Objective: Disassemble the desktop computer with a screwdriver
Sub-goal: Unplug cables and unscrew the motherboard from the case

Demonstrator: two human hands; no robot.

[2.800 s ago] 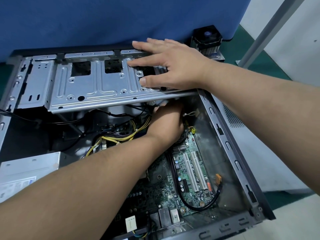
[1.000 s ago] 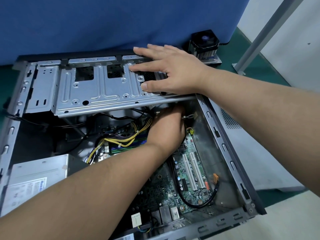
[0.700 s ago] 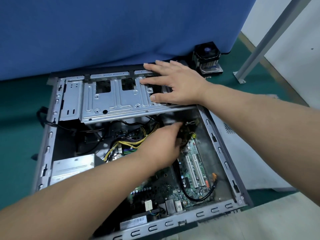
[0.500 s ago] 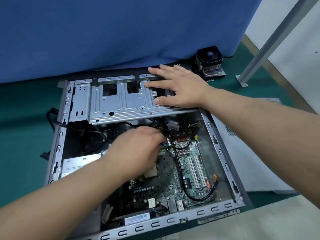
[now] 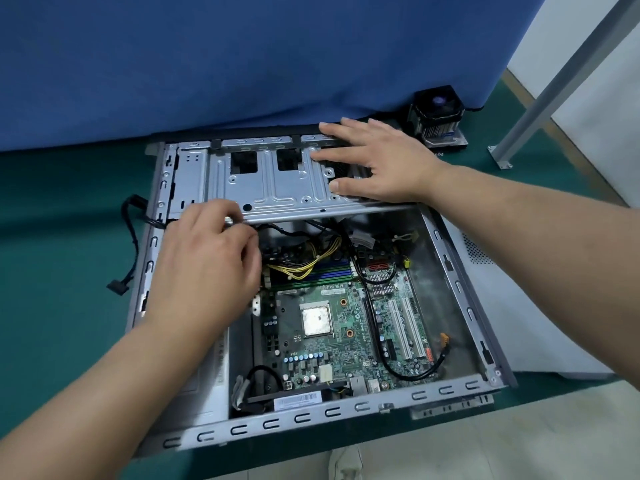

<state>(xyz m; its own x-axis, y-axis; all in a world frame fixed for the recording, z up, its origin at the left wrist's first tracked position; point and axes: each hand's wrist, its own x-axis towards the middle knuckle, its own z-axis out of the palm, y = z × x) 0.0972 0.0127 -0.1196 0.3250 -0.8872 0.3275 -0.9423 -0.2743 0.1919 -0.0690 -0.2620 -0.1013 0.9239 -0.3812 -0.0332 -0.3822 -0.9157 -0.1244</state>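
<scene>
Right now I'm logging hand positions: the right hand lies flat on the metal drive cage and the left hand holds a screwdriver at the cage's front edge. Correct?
Not quite. The head view shows no screwdriver: the left hand reaches the front edge of the drive cage with bare curled fingers. The right hand does lie flat on the cage.

- The left hand (image 5: 204,268) covers the left part of the case's inside; what its fingertips touch at the drive cage's (image 5: 277,181) front edge cannot be told.
- The right hand (image 5: 381,164) hides the cage's right end.
- The power supply (image 5: 211,375), lower left, shows only as a strip beside the forearm.
- Print on the barcode label (image 5: 298,400) is too small to read.
- Both forearms run out of the frame.
- The cooler fan (image 5: 439,114), upper right, is partly behind the blue curtain (image 5: 242,57).
</scene>
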